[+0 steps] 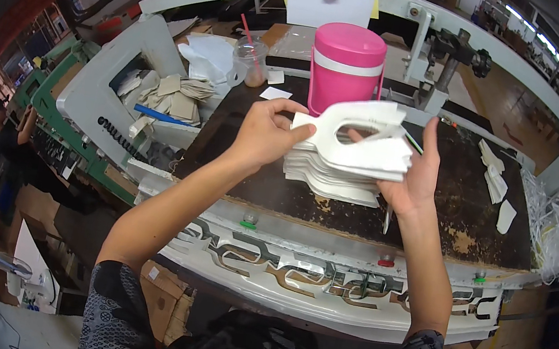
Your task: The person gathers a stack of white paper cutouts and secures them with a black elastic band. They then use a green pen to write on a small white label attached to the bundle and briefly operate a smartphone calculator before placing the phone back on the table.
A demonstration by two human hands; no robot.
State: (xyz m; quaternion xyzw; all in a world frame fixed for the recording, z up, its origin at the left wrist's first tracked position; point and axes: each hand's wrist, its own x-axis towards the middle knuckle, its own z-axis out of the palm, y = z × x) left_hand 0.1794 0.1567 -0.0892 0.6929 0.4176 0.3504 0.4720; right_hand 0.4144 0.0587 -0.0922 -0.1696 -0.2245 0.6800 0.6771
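Observation:
My left hand (265, 133) pinches the closed end of a bundle of white U-shaped cut pieces (361, 159), thumb on top. My right hand (415, 173) is at the pronged ends, palm beside them and thumb standing up apart; its other fingers are partly hidden behind the pieces. Directly below, more white layers of the same shape form a stack (328, 185) over the dark worn tabletop (269, 198). I cannot tell whether the upper bundle rests on these lower layers.
Behind the pieces stands a pink jug (349, 58); left of it is a plastic cup (250, 62) with a red straw. Scraps (174, 97) fill the machine's left recess. White offcuts (493, 174) and shredded strips (555, 226) lie right. Cut-out white sheeting (291, 288) hangs along the front.

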